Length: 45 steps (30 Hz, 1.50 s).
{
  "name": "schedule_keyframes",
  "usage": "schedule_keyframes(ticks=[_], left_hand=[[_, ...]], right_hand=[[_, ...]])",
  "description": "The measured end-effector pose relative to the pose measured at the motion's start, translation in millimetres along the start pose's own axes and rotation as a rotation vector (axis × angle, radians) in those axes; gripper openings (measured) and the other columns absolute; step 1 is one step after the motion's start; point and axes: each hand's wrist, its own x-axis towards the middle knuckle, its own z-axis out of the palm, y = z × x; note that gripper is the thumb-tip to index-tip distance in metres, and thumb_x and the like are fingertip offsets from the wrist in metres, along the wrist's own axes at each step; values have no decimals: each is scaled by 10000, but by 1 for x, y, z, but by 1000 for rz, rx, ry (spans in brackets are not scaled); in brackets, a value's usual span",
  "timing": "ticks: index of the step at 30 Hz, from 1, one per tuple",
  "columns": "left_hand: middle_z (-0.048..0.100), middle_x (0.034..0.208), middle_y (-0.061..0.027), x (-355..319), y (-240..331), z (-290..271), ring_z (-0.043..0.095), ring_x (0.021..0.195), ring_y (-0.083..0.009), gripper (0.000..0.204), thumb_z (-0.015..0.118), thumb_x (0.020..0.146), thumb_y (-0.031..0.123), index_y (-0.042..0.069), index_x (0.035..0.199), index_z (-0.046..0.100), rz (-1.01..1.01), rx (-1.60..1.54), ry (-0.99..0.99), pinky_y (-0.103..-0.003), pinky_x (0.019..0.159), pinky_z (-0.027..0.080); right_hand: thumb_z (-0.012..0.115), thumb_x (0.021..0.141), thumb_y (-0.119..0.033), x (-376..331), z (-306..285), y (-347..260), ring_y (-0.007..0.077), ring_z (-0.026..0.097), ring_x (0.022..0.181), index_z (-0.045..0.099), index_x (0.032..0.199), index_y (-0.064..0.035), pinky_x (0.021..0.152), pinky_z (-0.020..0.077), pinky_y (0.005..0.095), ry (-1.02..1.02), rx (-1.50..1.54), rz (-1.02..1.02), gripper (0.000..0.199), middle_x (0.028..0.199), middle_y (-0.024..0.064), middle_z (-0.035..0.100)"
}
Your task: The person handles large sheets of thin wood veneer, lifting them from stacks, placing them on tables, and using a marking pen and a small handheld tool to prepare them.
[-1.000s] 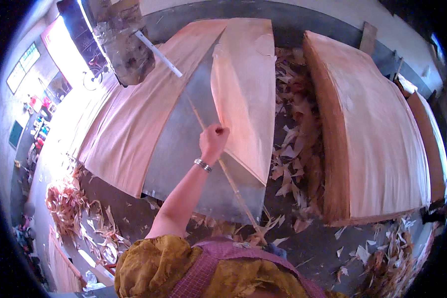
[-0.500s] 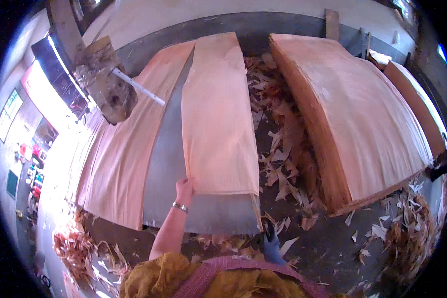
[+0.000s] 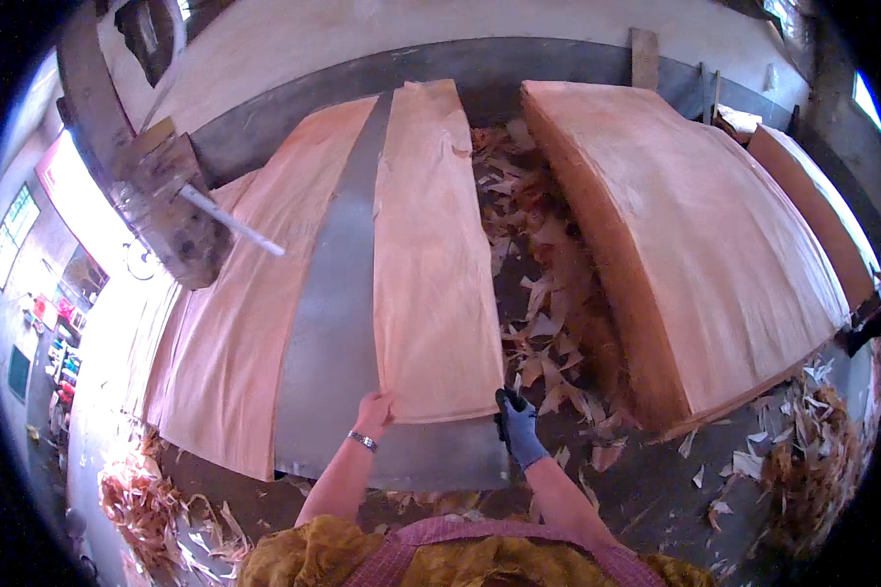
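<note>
A long pale pinkish sheet of wood veneer (image 3: 431,293) lies lengthwise away from me on a grey metal tabletop (image 3: 328,293). My left hand (image 3: 373,412), bare with a metal-banded watch at the wrist, pinches the sheet's near left corner. At the near right corner, my right hand (image 3: 521,427) wears a blue-grey glove with black fingers. Its fingers are closed on the sheet's edge, though the fingertips are partly hidden. Between both hands the near edge runs almost straight, with bare metal in front of it.
More veneer sheets (image 3: 235,342) lie to the left. A thick veneer stack (image 3: 715,245) stands on the right, with torn scraps (image 3: 538,284) filling the gap before it. Overhead at left hangs a weathered block (image 3: 181,225) with a white rod. Shavings (image 3: 142,489) pile at lower left.
My right hand has come up from below to the sheet's near right corner. The narrow strip hanging there no longer shows. My left hand keeps its corner; the view has shifted slightly.
</note>
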Motion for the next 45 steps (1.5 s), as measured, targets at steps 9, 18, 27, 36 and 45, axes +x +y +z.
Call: schedule_keyframes(ticks=[9,18,27,36,45], left_hand=[[511,635,3,-112,22,216,445,504,-110,193,660,875,235,56,821,611,107,68,-233,-279,455,360],[543,644,-21,-253,29,485,515,529,-137,210,624,911,223,47,804,585,145,21,-482,-304,512,461],[651,881,-103,-302,-8,705,649,855,-233,621,495,914,632,26,997,602,-299,-48,-794,-367,727,546],[636,1025,-92,-261,-113,835,608,937,-212,562,580,904,562,39,1108,608,-263,-999,-105,-332,826,514],[649,1047,-47,-301,-149,885,624,935,-201,402,590,935,421,65,1121,597,13,-892,181,-371,775,534]], right_hand=[[684,898,-415,-51,-206,-147,111,453,432,560,902,-181,396,348,256,17,155,-3,265,587,-28,500],[661,928,-360,-105,-472,-320,69,322,380,407,791,-226,360,239,231,-93,344,41,318,521,-74,344],[667,916,-396,-59,-716,-492,62,331,353,415,834,-231,338,251,256,138,-109,-132,313,501,-81,347],[707,876,-398,-18,-884,-611,86,391,377,609,1071,-170,350,276,255,387,-291,-129,316,530,-44,447],[660,913,-385,-2,-1074,-609,66,368,364,618,1033,-164,340,273,234,452,-353,-132,254,526,-67,438]])
